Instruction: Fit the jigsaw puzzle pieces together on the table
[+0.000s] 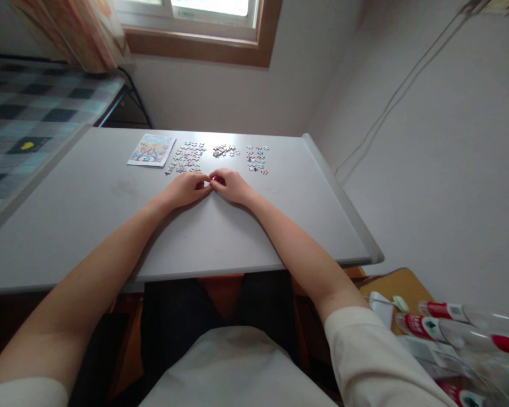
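Observation:
My left hand (187,189) and my right hand (229,185) meet fingertip to fingertip over the white table (220,237). Both are closed in a pinch; whatever sits between the fingertips is too small to make out. Beyond my left hand lie rows of small jigsaw pieces (189,157). A heap of grey-looking pieces (224,151) is behind both hands, and another spread group of pieces (257,159) lies beyond my right hand. The colourful picture sheet (151,150) rests flat to the left of the rows.
A bed with a checked cover (46,107) stands at the left, near a curtain (74,34). Plastic bottles (453,330) lie on a brown surface (401,282) at the lower right. A cable (385,110) hangs along the wall.

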`<state>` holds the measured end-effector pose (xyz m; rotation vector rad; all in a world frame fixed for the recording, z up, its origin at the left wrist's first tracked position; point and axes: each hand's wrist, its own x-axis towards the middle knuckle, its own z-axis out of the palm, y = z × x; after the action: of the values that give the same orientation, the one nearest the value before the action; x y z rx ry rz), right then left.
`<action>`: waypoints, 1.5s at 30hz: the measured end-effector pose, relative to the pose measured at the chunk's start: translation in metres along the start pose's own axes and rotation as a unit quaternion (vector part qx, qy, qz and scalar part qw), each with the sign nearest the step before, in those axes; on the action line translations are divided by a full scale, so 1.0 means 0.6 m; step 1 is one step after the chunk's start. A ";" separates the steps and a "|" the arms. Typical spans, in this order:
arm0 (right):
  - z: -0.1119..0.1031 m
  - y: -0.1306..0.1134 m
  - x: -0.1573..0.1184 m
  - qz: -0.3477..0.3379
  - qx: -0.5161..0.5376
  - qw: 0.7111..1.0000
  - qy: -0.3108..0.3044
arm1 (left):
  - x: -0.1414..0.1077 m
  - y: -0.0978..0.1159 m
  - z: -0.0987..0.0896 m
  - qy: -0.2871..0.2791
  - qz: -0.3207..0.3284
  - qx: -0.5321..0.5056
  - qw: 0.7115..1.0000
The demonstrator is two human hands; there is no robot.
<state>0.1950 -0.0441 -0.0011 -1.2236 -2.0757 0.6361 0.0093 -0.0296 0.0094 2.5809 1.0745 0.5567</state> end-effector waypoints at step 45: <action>0.000 -0.001 0.002 -0.003 -0.011 1.000 -0.002 | 0.001 -0.008 0.007 0.016 -0.002 0.010 1.000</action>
<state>0.1943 -0.0436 -0.0002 -1.2291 -2.0952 0.6151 0.0088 -0.0265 0.0040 2.5949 1.0991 0.5915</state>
